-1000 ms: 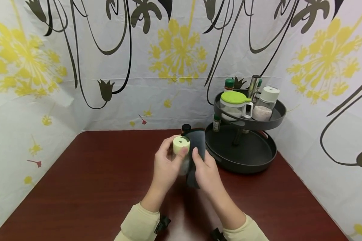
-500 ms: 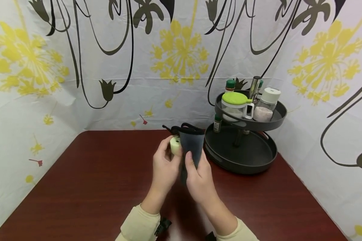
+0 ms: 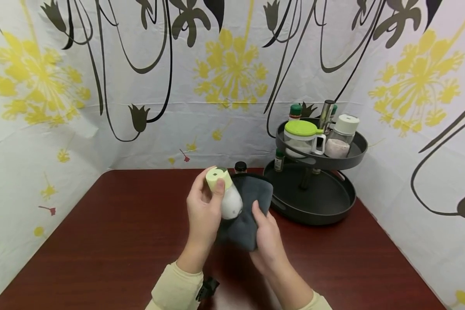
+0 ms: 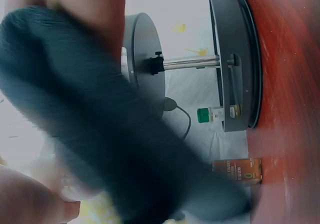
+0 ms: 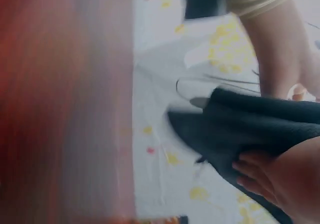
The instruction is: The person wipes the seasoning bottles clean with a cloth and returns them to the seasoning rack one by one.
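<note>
My left hand [image 3: 202,215] grips a small shaker bottle [image 3: 231,203] by its pale yellow-green cap. The bottle tilts, its whitish body slanting down to the right. In my right hand [image 3: 270,241] is a dark blue-grey cloth [image 3: 252,221], thumb on top, spread behind and below the bottle. Whether bottle and cloth touch, I cannot tell. Blurred in the left wrist view, the cloth [image 4: 100,99] covers much of the picture. The right wrist view has fingers [image 5: 257,176] curled against the cloth's underside.
At the right stands a two-tier black turntable [image 3: 310,200]. Its upper tier bears a green-lidded jar [image 3: 300,133] and a white-capped jar [image 3: 341,137]; a small green-capped bottle [image 3: 279,160] stands on the lower tier. A black-capped container [image 3: 240,167] is partly hidden behind the cloth.
The left hand has moved slightly left and tilted the bottle, exposing its body. The right hand has swung the cloth rightward and lower, and it now lies spread wider.
</note>
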A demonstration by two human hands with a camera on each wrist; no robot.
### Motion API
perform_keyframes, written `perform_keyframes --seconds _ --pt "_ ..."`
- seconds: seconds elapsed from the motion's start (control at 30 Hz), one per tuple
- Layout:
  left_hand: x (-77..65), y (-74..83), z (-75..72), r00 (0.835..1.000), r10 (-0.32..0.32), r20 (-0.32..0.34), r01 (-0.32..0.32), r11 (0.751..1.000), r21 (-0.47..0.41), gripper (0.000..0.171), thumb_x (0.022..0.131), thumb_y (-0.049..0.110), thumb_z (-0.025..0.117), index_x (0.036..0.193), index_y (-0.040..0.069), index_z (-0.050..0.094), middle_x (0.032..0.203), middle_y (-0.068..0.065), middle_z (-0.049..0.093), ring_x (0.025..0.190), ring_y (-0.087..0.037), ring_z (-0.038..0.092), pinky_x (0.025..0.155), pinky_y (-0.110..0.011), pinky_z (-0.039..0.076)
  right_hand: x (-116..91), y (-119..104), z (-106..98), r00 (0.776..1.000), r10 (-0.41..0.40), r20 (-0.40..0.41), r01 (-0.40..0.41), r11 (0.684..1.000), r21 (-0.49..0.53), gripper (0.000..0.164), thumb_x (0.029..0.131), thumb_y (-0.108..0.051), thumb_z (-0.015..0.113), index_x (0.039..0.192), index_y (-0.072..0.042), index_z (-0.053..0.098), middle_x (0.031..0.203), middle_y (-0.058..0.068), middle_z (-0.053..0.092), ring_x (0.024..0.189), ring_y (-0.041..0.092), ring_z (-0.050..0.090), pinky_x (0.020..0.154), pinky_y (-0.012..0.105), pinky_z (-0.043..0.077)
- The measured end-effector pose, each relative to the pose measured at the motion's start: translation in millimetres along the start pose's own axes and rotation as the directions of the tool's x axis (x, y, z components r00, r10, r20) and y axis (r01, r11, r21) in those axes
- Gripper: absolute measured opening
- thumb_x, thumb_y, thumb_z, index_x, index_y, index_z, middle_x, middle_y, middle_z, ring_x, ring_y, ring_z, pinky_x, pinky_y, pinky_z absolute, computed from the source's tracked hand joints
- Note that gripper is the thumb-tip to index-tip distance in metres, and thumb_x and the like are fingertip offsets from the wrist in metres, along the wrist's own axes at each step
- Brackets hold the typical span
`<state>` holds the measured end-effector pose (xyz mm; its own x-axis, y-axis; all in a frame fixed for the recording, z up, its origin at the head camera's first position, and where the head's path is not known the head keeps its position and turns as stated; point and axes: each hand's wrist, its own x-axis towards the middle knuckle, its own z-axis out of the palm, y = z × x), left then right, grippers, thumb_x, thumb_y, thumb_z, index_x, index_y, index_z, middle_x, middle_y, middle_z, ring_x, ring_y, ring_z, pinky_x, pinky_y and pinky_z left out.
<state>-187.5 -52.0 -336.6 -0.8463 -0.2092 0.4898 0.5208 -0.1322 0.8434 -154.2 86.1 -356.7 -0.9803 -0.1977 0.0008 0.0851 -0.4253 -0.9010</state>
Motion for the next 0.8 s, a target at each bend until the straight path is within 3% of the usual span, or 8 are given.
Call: perform_keyframes --seconds 0.07,0.13,0.23,0.33,0.43,0.6,0.8 --pt "0.8 -0.2 -0.8 0.999 -0.024 0.025 0.023 0.999 0.029 0.047 0.106 0.014 0.068 0.15 0.005 0.055 0.143 -0.015 0.065 0.125 -0.016 0.066 0.105 -0.025 0.055 0.1 -0.8 -2.4 0.998 0.039 0.055 -0.048 0.983 0.179 0.069 0.115 -0.052 0.036 0.172 -0.023 0.01 0.174 0.002 0.028 0.16 0.02 0.03 0.118 0.031 0.048" --pt "0.9 0.1 -2.2 0.996 -0.064 0.066 0.059 0.994 0.087 0.055 0.104 0.018 0.071 0.155 0.012 0.05 0.145 -0.011 0.064 0.126 -0.02 0.066 0.107 -0.034 0.055 -0.9 -1.8 -4.1 0.995 0.059 0.082 -0.079 0.959 0.272 0.068 0.115 -0.05 0.035 0.172 -0.024 0.009 0.175 -0.001 0.025 0.162 0.018 0.027 0.12 0.031 0.046" --pt "-1.2 0.0 -7.5 0.983 -0.124 0.133 0.098 0.978 0.186 0.069 0.101 0.02 0.075 0.161 0.021 0.041 0.149 -0.005 0.062 0.129 -0.025 0.065 0.109 -0.05 0.053 -3.5 -3.0 -5.6 0.993 0.077 0.088 -0.1 0.949 0.298 0.068 0.114 -0.049 0.042 0.172 -0.025 0.014 0.174 -0.002 0.028 0.158 0.014 0.034 0.12 0.032 0.047" --pt "-2.8 2.6 -12.2 0.977 -0.145 0.156 0.114 0.975 0.192 0.074 0.1 0.015 0.075 0.162 0.022 0.035 0.151 -0.006 0.059 0.13 -0.026 0.063 0.111 -0.055 0.051 -6.3 -3.5 -6.0 0.994 0.094 0.063 -0.107 0.959 0.264 0.066 0.113 -0.041 0.052 0.168 -0.018 0.023 0.169 0.003 0.038 0.149 0.013 0.049 0.116 0.033 0.05" --pt "-0.9 6.7 -13.7 0.983 -0.121 0.14 0.102 0.985 0.139 0.07 0.101 0.01 0.073 0.161 0.017 0.036 0.148 -0.011 0.059 0.131 -0.026 0.062 0.112 -0.05 0.05 -10.8 -4.6 -6.4 0.989 0.144 0.044 -0.151 0.962 0.228 0.062 0.111 -0.026 0.055 0.164 -0.013 0.027 0.162 0.006 0.046 0.139 0.014 0.059 0.113 0.035 0.053" --pt "0.4 7.5 -14.0 0.989 -0.11 0.104 0.1 0.99 0.098 0.067 0.102 0.005 0.07 0.159 0.012 0.036 0.147 -0.014 0.058 0.13 -0.022 0.06 0.109 -0.031 0.051 -20.9 -7.2 -9.6 0.968 0.246 0.04 -0.249 0.946 0.206 0.063 0.102 -0.007 0.052 0.16 -0.009 0.027 0.153 0.005 0.05 0.133 0.016 0.062 0.11 0.036 0.055" --pt "-7.1 5.8 -6.9 0.988 -0.106 0.111 0.103 0.994 0.032 0.067 0.101 -0.001 0.068 0.158 0.01 0.034 0.145 -0.015 0.057 0.131 -0.021 0.059 0.108 -0.02 0.048 -17.4 -9.3 -14.8 0.978 0.208 -0.017 -0.196 0.945 0.262 0.061 0.103 -0.007 0.05 0.16 -0.011 0.028 0.156 0.005 0.045 0.136 0.016 0.058 0.11 0.034 0.055"
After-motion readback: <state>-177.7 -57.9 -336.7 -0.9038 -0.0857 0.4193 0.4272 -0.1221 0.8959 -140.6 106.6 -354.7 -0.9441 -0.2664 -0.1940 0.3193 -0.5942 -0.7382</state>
